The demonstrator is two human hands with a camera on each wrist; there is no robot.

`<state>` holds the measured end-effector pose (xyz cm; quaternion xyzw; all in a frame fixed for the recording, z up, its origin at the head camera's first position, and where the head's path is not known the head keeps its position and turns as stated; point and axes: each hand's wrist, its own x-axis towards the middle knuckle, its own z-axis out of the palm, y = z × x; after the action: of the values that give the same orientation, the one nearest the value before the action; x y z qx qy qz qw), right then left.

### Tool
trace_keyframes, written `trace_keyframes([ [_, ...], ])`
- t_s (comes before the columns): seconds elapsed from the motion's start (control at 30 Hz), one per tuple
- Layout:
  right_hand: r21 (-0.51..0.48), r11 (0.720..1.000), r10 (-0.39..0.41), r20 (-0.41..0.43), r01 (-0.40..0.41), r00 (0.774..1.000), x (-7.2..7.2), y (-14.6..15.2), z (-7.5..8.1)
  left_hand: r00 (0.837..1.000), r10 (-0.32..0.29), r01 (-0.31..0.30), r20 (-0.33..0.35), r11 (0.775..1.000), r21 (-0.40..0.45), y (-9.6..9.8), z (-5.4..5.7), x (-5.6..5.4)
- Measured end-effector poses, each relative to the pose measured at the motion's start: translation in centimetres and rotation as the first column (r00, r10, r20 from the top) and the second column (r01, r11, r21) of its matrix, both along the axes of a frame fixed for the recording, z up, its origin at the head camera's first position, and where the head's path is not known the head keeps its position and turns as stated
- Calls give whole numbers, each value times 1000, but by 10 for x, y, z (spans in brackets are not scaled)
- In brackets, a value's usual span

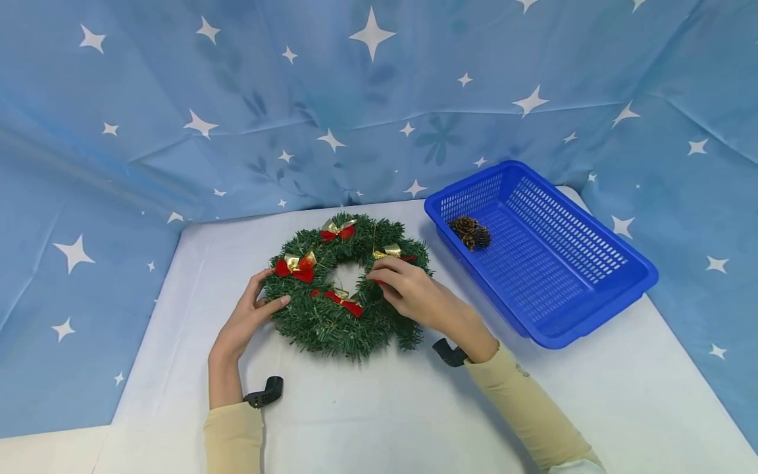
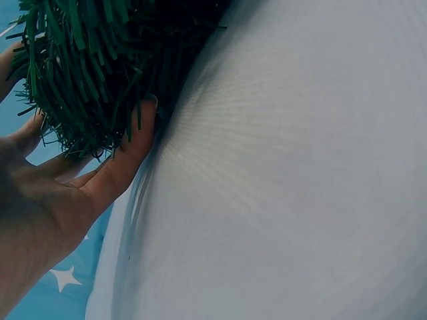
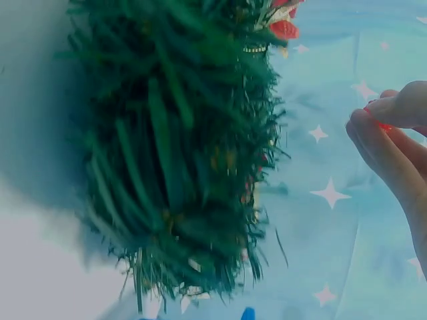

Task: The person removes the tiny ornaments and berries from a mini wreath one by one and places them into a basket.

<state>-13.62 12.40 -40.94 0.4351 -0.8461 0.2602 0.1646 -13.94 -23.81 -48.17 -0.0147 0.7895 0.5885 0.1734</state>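
Observation:
A green wreath (image 1: pixel 337 332) lies on the white table, with several red and gold bows (image 1: pixel 295 265) on it. My left hand (image 1: pixel 244 321) holds the wreath's left edge, thumb on the upper side; in the left wrist view the fingers curl round the green tinsel (image 2: pixel 87 73). Over the wreath's right side, my right hand (image 1: pixel 417 293) pinches a small red piece (image 3: pixel 384 125) between thumb and fingertips. Its kind cannot be made out, as the fingers cover most of it. Close by the right hand sits a gold and red bow (image 1: pixel 389 251), partly hidden.
A blue plastic basket (image 1: pixel 592 316) stands at the right of the table, with a few pine cones (image 1: pixel 470 232) in its left corner. Behind the table hangs a blue cloth (image 1: pixel 331 79) with white stars. Each wrist wears a black camera mount (image 1: pixel 265 393).

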Motion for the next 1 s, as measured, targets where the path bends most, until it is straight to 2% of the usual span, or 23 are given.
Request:
trace_keyframes([
  [0.57,-34,999,-30,-39,29,999,2,25,14,1000,-6,6,-1,1000,21,-2,1,0],
  [1.0,46,995,-84,-50,87,995,5,49,31,1000,-7,7,-7,1000,23,-1,-1,0],
])
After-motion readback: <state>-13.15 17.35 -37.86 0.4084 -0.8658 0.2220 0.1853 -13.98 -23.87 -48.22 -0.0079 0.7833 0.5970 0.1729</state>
